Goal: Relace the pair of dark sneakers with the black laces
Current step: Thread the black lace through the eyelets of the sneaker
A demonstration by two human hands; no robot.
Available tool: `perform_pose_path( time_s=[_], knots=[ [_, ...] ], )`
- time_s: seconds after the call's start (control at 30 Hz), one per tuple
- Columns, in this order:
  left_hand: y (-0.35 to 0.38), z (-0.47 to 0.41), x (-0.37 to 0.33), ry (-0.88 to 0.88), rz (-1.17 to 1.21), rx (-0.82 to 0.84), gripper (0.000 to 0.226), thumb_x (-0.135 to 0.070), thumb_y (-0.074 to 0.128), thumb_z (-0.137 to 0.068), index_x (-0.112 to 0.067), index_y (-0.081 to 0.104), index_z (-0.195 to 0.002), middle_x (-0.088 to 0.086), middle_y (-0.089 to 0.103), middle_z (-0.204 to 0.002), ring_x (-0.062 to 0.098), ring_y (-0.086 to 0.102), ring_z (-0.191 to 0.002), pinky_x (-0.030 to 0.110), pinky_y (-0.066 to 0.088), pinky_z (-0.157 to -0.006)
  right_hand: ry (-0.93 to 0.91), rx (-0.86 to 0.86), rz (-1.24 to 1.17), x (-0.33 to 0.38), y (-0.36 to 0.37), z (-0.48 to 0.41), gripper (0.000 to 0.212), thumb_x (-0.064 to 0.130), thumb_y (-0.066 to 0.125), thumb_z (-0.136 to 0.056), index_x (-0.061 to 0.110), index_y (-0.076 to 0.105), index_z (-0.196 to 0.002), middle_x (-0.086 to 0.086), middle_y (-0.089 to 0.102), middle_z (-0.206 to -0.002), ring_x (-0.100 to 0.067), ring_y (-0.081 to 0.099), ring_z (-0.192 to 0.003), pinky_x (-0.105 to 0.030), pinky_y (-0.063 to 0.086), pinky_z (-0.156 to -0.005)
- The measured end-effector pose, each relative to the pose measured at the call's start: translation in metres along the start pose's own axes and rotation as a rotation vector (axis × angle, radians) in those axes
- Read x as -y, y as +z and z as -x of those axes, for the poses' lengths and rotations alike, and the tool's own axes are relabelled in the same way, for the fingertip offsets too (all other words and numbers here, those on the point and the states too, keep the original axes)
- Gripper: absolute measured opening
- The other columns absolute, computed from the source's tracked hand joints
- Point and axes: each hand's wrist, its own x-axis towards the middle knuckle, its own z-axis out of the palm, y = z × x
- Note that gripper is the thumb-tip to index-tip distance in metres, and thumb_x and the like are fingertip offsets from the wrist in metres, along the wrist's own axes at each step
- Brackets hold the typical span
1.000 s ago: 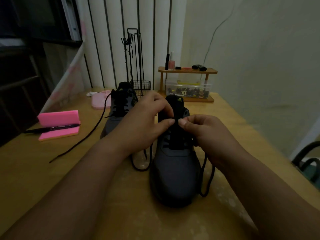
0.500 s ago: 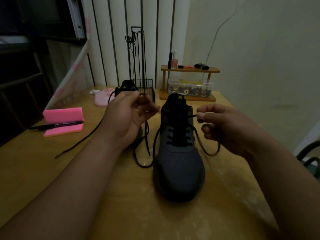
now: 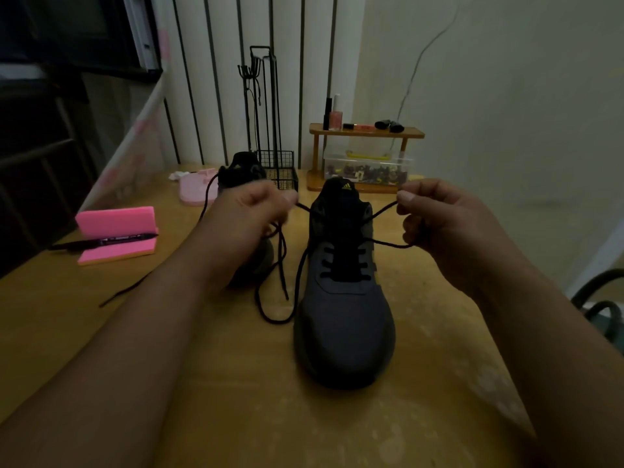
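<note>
Pinching the black lace [image 3: 380,212] ends: left hand [image 3: 248,214] and right hand [image 3: 435,217] each grip one, held apart above the near sneaker [image 3: 344,315], upright on the table [image 3: 236,383]. The other sneaker [image 3: 239,167] sits behind the left hand (loose lace [image 3: 152,275] trailing left).

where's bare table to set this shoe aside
Bare wood lies right of the dark grey sneaker, up to the edge of the wooden table, and in front of its toe. Crowded: the back, with black wire basket, small wooden shelf and second dark sneaker.
</note>
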Motion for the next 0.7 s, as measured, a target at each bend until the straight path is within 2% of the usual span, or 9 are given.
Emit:
perform_pose_path(
  time_s=[0.07, 0.1, 0.17, 0.23, 0.3, 0.37, 0.43, 0.57, 0.7],
  knots=[
    [-0.001, -0.007, 0.003, -0.053, 0.431, -0.139, 0.027, -0.023, 0.055, -0.105, -0.02, 0.072, -0.084, 0.01, 0.072, -0.099, 0.03, 0.07, -0.105, 0.046, 0.055, -0.096, -0.009, 0.019, 0.03, -0.002, 0.0, 0.0, 0.011, 0.014, 0.064, -0.099, 0.012, 0.068, -0.11, 0.003, 0.067, -0.085, -0.013, 0.059, -0.071, -0.032, 0.052, -0.074],
    [-0.001, -0.008, 0.004, -0.084, 0.623, -0.156, 0.025, -0.017, 0.052, -0.105, -0.016, 0.068, -0.086, 0.012, 0.071, -0.093, 0.031, 0.072, -0.102, 0.048, 0.055, -0.102, -0.013, 0.037, 0.044, -0.003, 0.001, 0.001, 0.012, 0.014, 0.065, -0.099, 0.012, 0.068, -0.11, 0.003, 0.069, -0.086, -0.015, 0.061, -0.074, -0.033, 0.053, -0.076],
    [0.001, -0.009, 0.006, -0.117, 0.758, -0.143, 0.019, -0.014, 0.049, -0.105, -0.016, 0.057, -0.088, 0.002, 0.059, -0.069, 0.022, 0.065, -0.067, 0.047, 0.059, -0.095, -0.017, 0.078, 0.058, -0.007, 0.004, 0.001, 0.013, 0.013, 0.066, -0.098, 0.01, 0.069, -0.111, 0.003, 0.07, -0.086, -0.018, 0.063, -0.079, -0.033, 0.054, -0.078],
    [0.0, -0.01, 0.013, -0.072, 0.587, -0.155, 0.02, -0.015, 0.052, -0.105, -0.021, 0.052, -0.085, -0.004, 0.042, -0.062, 0.014, 0.043, -0.051, 0.042, 0.056, -0.073, -0.02, 0.088, 0.063, -0.009, 0.007, 0.001, 0.014, 0.013, 0.065, -0.098, 0.01, 0.069, -0.111, 0.006, 0.072, -0.085, -0.02, 0.066, -0.085, -0.033, 0.056, -0.08],
    [0.001, -0.009, 0.014, 0.017, 0.166, -0.189, 0.015, -0.024, 0.061, -0.103, -0.023, 0.052, -0.092, -0.004, 0.048, -0.072, 0.014, 0.047, -0.059, 0.042, 0.048, -0.066, -0.035, 0.069, 0.077, -0.009, 0.008, 0.001, 0.014, 0.014, 0.063, -0.101, 0.015, 0.07, -0.113, 0.005, 0.074, -0.091, -0.021, 0.07, -0.091, -0.035, 0.056, -0.084],
    [0.004, -0.007, 0.013, 0.068, -0.201, -0.147, 0.029, -0.039, 0.07, -0.097, -0.026, 0.049, -0.113, -0.005, 0.056, -0.104, 0.011, 0.058, -0.091, 0.038, 0.053, -0.08, -0.093, 0.054, 0.158, -0.01, 0.01, 0.001, 0.021, 0.014, 0.057, -0.105, 0.026, 0.069, -0.117, 0.004, 0.074, -0.102, -0.016, 0.07, -0.097, -0.035, 0.055, -0.087],
    [0.008, -0.004, 0.01, 0.072, -0.343, -0.019, 0.057, -0.052, 0.076, -0.088, -0.035, 0.042, -0.131, -0.011, 0.05, -0.132, 0.006, 0.052, -0.118, 0.033, 0.049, -0.098, -0.171, 0.073, 0.314, -0.013, 0.015, 0.002, 0.032, 0.016, 0.051, -0.108, 0.038, 0.067, -0.124, 0.004, 0.069, -0.104, -0.007, 0.066, -0.094, -0.027, 0.052, -0.083],
    [0.005, -0.001, 0.01, 0.094, -0.593, 0.189, 0.027, -0.063, 0.067, -0.087, -0.041, 0.065, -0.102, -0.018, 0.061, -0.107, 0.006, 0.059, -0.1, 0.034, 0.049, -0.079, -0.194, 0.113, 0.444, -0.02, 0.021, 0.003, 0.038, 0.017, 0.041, -0.112, 0.04, 0.063, -0.133, 0.002, 0.066, -0.099, -0.005, 0.061, -0.088, -0.02, 0.046, -0.076],
    [0.003, -0.006, 0.015, 0.115, -0.431, -0.003, 0.02, -0.043, 0.062, -0.1, -0.027, 0.065, -0.088, -0.004, 0.054, -0.101, 0.011, 0.055, -0.091, 0.03, 0.043, -0.074, -0.172, 0.083, 0.384, -0.018, 0.021, 0.003, 0.036, 0.014, 0.04, -0.111, 0.036, 0.066, -0.124, 0.009, 0.068, -0.096, -0.012, 0.063, -0.092, -0.028, 0.05, -0.08]
  ],
)
